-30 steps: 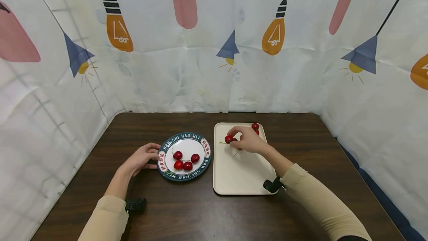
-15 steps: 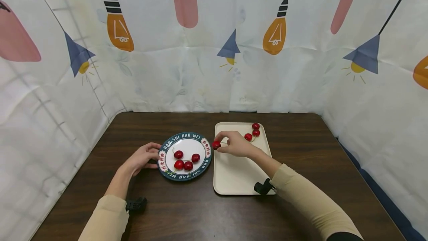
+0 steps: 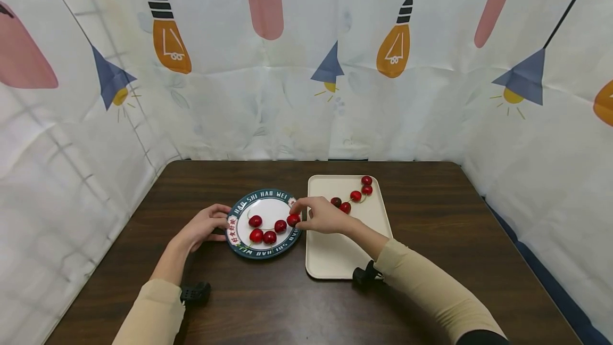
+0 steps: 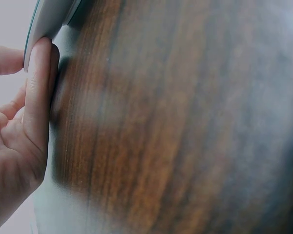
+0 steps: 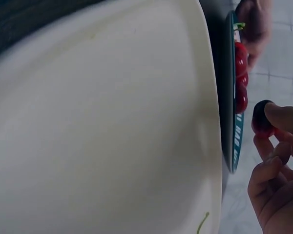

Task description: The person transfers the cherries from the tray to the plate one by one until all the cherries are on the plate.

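Note:
A round plate [image 3: 273, 208] with a dark teal, lettered rim has several cherries [image 3: 256, 236] on its white middle. My left hand [image 3: 209, 225] pinches its left rim; in the left wrist view the plate's edge [image 4: 33, 36] runs between thumb and fingers. Over the plate's right rim, my right hand [image 3: 325, 216] pinches one red cherry [image 3: 293, 220] between thumb and fingers. That cherry [image 5: 262, 119] looks dark on top in the right wrist view, held just off the plate's edge. The left wrist view shows no cherries.
Right of the plate lies a cream rectangular tray [image 3: 335, 260], with several cherries [image 3: 355, 196] toward its far right corner. A green stem [image 5: 202, 223] shows on the tray. Both stand on a dark wooden table [image 3: 268, 302] with a printed curtain [image 3: 287, 111] behind.
My right hand has lifted one cherry from the tray and carried it left to over the plate's right rim. The left hand has stayed at the plate.

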{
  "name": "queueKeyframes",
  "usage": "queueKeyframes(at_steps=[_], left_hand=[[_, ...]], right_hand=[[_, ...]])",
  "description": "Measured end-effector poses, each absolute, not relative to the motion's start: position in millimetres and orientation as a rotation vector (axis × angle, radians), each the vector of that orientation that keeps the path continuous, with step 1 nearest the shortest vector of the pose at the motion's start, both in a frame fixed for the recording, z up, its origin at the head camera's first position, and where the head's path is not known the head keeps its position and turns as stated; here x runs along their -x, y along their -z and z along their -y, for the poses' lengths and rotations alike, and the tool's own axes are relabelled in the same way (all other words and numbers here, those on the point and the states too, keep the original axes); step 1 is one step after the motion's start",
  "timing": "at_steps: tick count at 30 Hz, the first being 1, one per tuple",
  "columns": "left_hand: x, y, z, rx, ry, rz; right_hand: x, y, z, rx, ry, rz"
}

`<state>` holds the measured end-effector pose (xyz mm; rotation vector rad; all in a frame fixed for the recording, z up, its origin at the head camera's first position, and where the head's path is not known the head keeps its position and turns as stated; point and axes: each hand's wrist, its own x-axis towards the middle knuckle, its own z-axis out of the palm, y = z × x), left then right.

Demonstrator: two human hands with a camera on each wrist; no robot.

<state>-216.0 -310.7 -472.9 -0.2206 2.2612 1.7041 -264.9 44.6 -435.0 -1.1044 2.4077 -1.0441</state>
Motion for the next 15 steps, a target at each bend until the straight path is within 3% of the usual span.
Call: queueKeyframes(at_steps=[15], left_hand=[[216, 473, 311, 0.208, -1.710, -2.258]], right_hand=[[256, 442, -25, 1.205, 1.024, -2.325]])
